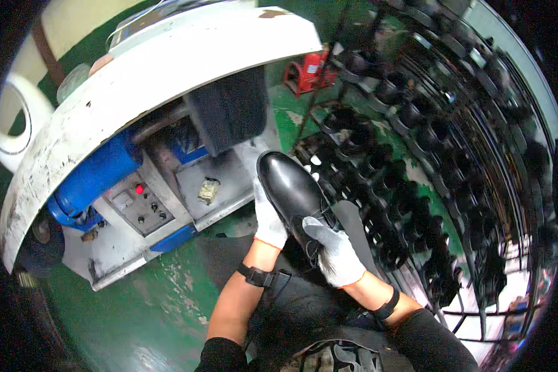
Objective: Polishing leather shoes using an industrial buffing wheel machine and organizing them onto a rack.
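Setting: a workshop with a worn green floor (pixel 167 304), paint scuffed through in pale patches, seen from above the worker's gloved hands.
Far left: a white ring-shaped part (pixel 9 121) curves along the picture's edge.
Left: a polishing machine (pixel 105 93) under a chipped white curved cover, with a blue motor housing (pixel 96 173) below it.
Left of centre: a grey control panel (pixel 139 204) with a red button and small dark knobs; just beside it a crumpled scrap (pixel 208 190) lies on the grey machine table.
Centre top: a black brush wheel (pixel 229 108) hangs under the cover, just above the shoe's toe.
Left hand (pixel 269 220): in a white glove, fingers wrapped along the shoe's left side, a black strap on the wrist.
Black shoe (pixel 291 192): glossy leather, held between both hands, toe pointing up toward the brush wheel, near the machine table's edge.
Right hand (pixel 333 251): white-gloved, fingers closed over the shoe's opening and heel.
Background: a red jack (pixel 307 71) stands on the floor.
Right: a curved wire rack (pixel 428 155) filled with rows of dark shoes.
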{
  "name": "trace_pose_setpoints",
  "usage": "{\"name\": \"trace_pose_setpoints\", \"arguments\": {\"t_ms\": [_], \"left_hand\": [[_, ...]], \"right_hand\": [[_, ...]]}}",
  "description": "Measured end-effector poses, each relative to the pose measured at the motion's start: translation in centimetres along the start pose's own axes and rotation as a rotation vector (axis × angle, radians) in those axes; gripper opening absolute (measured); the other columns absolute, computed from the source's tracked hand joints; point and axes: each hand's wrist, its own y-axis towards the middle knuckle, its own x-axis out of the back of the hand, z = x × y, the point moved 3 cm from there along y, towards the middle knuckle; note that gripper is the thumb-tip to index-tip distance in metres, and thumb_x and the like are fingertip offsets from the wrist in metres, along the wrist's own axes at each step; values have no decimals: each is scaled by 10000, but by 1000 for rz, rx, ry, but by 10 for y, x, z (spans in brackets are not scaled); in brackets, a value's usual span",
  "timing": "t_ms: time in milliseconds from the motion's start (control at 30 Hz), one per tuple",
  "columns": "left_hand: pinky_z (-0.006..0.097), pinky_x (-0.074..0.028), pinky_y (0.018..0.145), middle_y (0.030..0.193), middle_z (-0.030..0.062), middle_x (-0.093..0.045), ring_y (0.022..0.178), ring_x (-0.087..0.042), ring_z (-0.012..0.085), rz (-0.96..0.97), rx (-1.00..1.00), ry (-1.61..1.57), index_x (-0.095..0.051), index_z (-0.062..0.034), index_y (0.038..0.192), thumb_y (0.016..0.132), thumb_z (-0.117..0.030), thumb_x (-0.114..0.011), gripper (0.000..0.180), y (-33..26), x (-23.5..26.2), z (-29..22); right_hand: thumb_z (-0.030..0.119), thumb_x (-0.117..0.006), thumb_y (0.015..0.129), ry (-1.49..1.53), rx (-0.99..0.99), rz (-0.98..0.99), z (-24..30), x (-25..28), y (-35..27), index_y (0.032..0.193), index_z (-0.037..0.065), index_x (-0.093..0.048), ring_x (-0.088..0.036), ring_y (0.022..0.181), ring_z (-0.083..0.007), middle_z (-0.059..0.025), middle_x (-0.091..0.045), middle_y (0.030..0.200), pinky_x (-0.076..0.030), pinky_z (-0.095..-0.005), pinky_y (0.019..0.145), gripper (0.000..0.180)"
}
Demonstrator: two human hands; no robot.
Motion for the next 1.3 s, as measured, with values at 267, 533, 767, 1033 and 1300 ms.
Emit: {"name": "trace_pose_setpoints", "arguments": {"t_ms": [267,533,767,1033,1300], "left_hand": [[487,-423,914,1243,185,-488,1092,-502,352,173,330,117,-409,-94,1318,914,-458,-428,544,-42,-46,118],[464,-490,802,1115,172,-564,943,-574,327,38,382,385,-416,-86,1317,885,-565,-454,646,-61,-41,170],[450,-498,775,1070,162,-588,901,-591,320,50,369,400,-449,-74,1280,894,-522,-475,593,-63,-44,180],[391,-512,787,1075,99,-596,904,-599,238,11,304,525,-442,-87,1314,890,-470,-520,577,-70,-37,156],[388,-521,786,1091,109,-603,896,-613,238,22,318,487,-452,-76,1315,913,-420,-502,532,-69,-29,163]], "right_hand": [[88,-562,866,-329,419,-343,62,168,-110,1061,13,-612,-611,891,-165,-74,-640,992,-477,-254,779,214],[2,-497,855,558,1042,-453,151,330,-234,997,-47,-530,-611,863,-189,-120,-599,973,-500,-243,826,153],[76,-538,852,460,1054,-576,259,463,-250,944,45,-600,-624,865,-224,-88,-661,938,-509,-315,793,115],[132,-553,882,452,891,-341,301,474,-239,945,61,-569,-564,777,-175,-57,-562,861,-471,-317,676,96],[355,-594,806,-1547,515,-1543,272,510,-360,1080,4,-581,-597,952,-347,-191,-636,1011,-449,-384,851,446]]}}
